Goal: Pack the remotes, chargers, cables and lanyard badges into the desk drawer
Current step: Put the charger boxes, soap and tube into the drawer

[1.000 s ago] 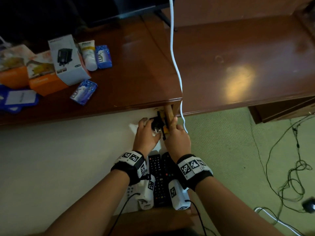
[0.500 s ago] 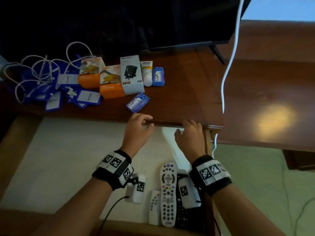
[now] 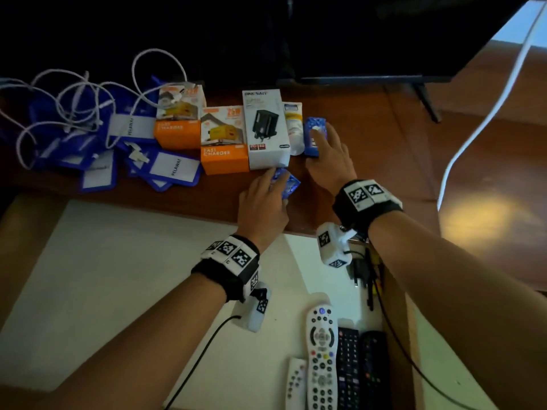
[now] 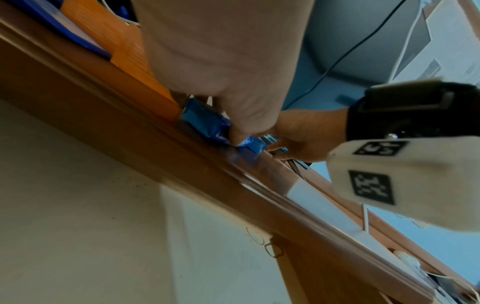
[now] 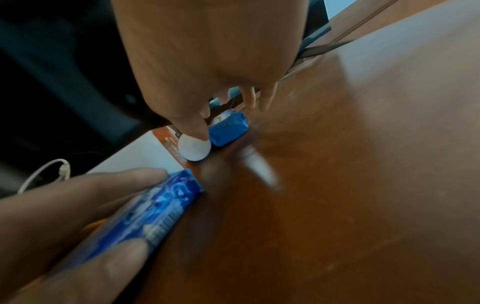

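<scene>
On the desk top [image 3: 370, 161] my left hand [image 3: 273, 180] grips a blue soap packet [image 3: 288, 184] by its sides; the right wrist view shows fingers on both long edges of that packet [image 5: 161, 205]. My right hand [image 3: 321, 140] lies over a second blue packet [image 3: 313, 128], fingers spread across it, thumb against its left side by a white tube [image 3: 293, 128]. Charger boxes [image 3: 223, 140] stand left of the hands. White cables [image 3: 74, 99] and blue lanyard badges [image 3: 174, 167] lie at far left. In the open drawer [image 3: 118, 276] are several remotes [image 3: 321, 356] and a black charger [image 3: 359, 270].
A TV stand leg [image 3: 426, 99] and dark screen stand behind the boxes. A white cable [image 3: 488, 113] hangs across the right side of the desk. Both wrist camera cords trail over the drawer, whose white liner is bare at left.
Both hands have left the drawer's back right corner, where the black charger now lies, and moved up onto the desk top. Each now sits on a blue packet.
</scene>
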{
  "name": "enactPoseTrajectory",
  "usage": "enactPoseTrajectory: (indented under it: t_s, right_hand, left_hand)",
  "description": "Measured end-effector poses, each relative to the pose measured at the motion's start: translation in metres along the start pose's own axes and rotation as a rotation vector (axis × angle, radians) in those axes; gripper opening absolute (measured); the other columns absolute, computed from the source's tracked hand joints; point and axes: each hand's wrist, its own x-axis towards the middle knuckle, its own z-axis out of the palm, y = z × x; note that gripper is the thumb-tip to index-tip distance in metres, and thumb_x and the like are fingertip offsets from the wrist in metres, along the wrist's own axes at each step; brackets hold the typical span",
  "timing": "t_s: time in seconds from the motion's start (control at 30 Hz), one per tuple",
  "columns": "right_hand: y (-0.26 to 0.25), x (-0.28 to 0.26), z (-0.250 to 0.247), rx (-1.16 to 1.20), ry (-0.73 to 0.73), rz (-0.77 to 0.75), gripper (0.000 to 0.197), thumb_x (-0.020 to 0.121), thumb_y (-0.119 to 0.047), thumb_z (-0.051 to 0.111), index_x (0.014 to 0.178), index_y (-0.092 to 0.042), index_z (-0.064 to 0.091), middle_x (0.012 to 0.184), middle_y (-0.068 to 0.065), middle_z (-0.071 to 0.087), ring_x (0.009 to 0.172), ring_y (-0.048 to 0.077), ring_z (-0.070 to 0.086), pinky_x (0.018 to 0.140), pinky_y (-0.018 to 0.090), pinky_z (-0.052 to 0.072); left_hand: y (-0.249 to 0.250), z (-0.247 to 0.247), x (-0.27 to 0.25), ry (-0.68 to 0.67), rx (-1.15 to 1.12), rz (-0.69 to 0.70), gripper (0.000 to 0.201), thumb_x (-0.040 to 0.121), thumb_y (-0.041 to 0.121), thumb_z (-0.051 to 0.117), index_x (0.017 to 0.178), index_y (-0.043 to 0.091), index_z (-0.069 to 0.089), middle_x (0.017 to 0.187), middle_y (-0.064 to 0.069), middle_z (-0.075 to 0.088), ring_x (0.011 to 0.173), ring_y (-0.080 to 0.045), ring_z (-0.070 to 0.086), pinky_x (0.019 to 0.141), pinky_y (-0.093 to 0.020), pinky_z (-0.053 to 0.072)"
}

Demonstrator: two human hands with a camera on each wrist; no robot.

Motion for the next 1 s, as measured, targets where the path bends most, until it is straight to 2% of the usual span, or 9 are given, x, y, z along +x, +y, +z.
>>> enactPoseTrajectory:
  t_s: [0.17, 0.23, 0.37, 0.5, 0.6, 0.73, 0.83, 0.93, 1.0]
  right_hand:
    - [0.009, 0.009, 0.007, -0.087, -0.047, 0.007, 0.078, 0.084, -0.019, 0.054, 0.151, -0.032, 0.015, 0.161, -0.005, 0.000, 0.140, 0.035, 0.019, 0.109, 0.047, 0.030]
    - [0.012, 0.006, 0.011, -0.079, 0.009, -0.015, 0.075, 0.084, -0.022, 0.058, 0.149, -0.028, 0.022, 0.161, -0.002, 0.006, 0.139, 0.036, 0.023, 0.108, 0.048, 0.033]
    - [0.014, -0.005, 0.016, -0.016, 0.165, -0.038, 0.054, 0.088, -0.023, 0.060, 0.138, -0.013, 0.042, 0.154, 0.010, 0.025, 0.131, 0.039, 0.032, 0.104, 0.045, 0.038]
    - [0.014, -0.019, 0.012, -0.031, 0.222, 0.045, 0.049, 0.081, -0.013, 0.058, 0.128, -0.008, 0.046, 0.140, 0.018, 0.040, 0.119, 0.043, 0.041, 0.091, 0.041, 0.038]
    - [0.016, -0.044, 0.008, 0.006, 0.190, 0.126, 0.062, 0.073, -0.016, 0.064, 0.128, -0.007, 0.037, 0.128, 0.018, 0.049, 0.116, 0.042, 0.043, 0.088, 0.042, 0.038]
    - [0.021, -0.106, 0.011, 0.063, 0.144, 0.183, 0.078, 0.068, -0.020, 0.069, 0.133, -0.012, 0.028, 0.125, 0.017, 0.043, 0.113, 0.041, 0.044, 0.087, 0.046, 0.042]
    - [0.025, -0.156, 0.023, 0.083, 0.050, 0.170, 0.086, 0.068, -0.019, 0.071, 0.138, -0.023, 0.023, 0.119, 0.016, 0.039, 0.102, 0.038, 0.049, 0.079, 0.038, 0.040]
    - [0.027, -0.199, 0.046, 0.208, -0.039, 0.205, 0.076, 0.070, -0.019, 0.072, 0.134, -0.026, 0.034, 0.109, 0.008, 0.037, 0.089, 0.032, 0.052, 0.075, 0.034, 0.043]
    - [0.028, -0.222, 0.068, 0.339, -0.081, 0.238, 0.067, 0.068, -0.015, 0.071, 0.127, -0.026, 0.042, 0.105, 0.006, 0.038, 0.080, 0.027, 0.053, 0.070, 0.032, 0.044]
  left_hand:
    - [-0.006, 0.004, -0.016, 0.087, 0.010, 0.035, 0.057, 0.088, 0.023, 0.058, 0.142, 0.024, 0.040, 0.147, -0.002, 0.037, 0.126, -0.027, 0.041, 0.092, -0.041, 0.037]
    - [-0.007, 0.005, -0.027, 0.102, 0.012, 0.022, 0.056, 0.087, 0.023, 0.059, 0.140, 0.025, 0.041, 0.145, -0.001, 0.039, 0.122, -0.027, 0.042, 0.089, -0.041, 0.039]
    - [-0.006, 0.007, -0.052, 0.137, -0.066, -0.004, 0.056, 0.081, 0.020, 0.065, 0.134, 0.022, 0.048, 0.137, -0.002, 0.047, 0.113, -0.029, 0.048, 0.087, -0.043, 0.045]
    - [-0.001, 0.009, -0.085, 0.141, -0.283, -0.043, 0.059, 0.079, 0.015, 0.067, 0.134, 0.022, 0.048, 0.130, -0.002, 0.052, 0.112, -0.026, 0.051, 0.089, -0.041, 0.048]
    - [0.004, 0.013, -0.112, 0.078, -0.399, -0.129, 0.058, 0.083, 0.018, 0.067, 0.136, 0.026, 0.044, 0.131, 0.001, 0.052, 0.115, -0.020, 0.051, 0.091, -0.034, 0.047]
    - [0.001, 0.021, -0.141, -0.090, -0.510, -0.260, 0.062, 0.085, 0.020, 0.067, 0.140, 0.027, 0.038, 0.136, 0.001, 0.050, 0.119, -0.016, 0.051, 0.094, -0.028, 0.045]
    - [-0.004, 0.032, -0.160, -0.218, -0.524, -0.359, 0.066, 0.086, 0.022, 0.066, 0.142, 0.031, 0.032, 0.137, 0.001, 0.048, 0.117, -0.018, 0.054, 0.086, -0.024, 0.043]
    - [-0.007, 0.044, -0.178, -0.318, -0.475, -0.416, 0.067, 0.087, 0.021, 0.063, 0.144, 0.030, 0.029, 0.137, -0.004, 0.043, 0.116, -0.024, 0.054, 0.085, -0.026, 0.041]
    - [-0.008, 0.051, -0.189, -0.359, -0.430, -0.442, 0.067, 0.088, 0.019, 0.062, 0.145, 0.024, 0.029, 0.139, -0.009, 0.038, 0.116, -0.028, 0.053, 0.089, -0.029, 0.042]
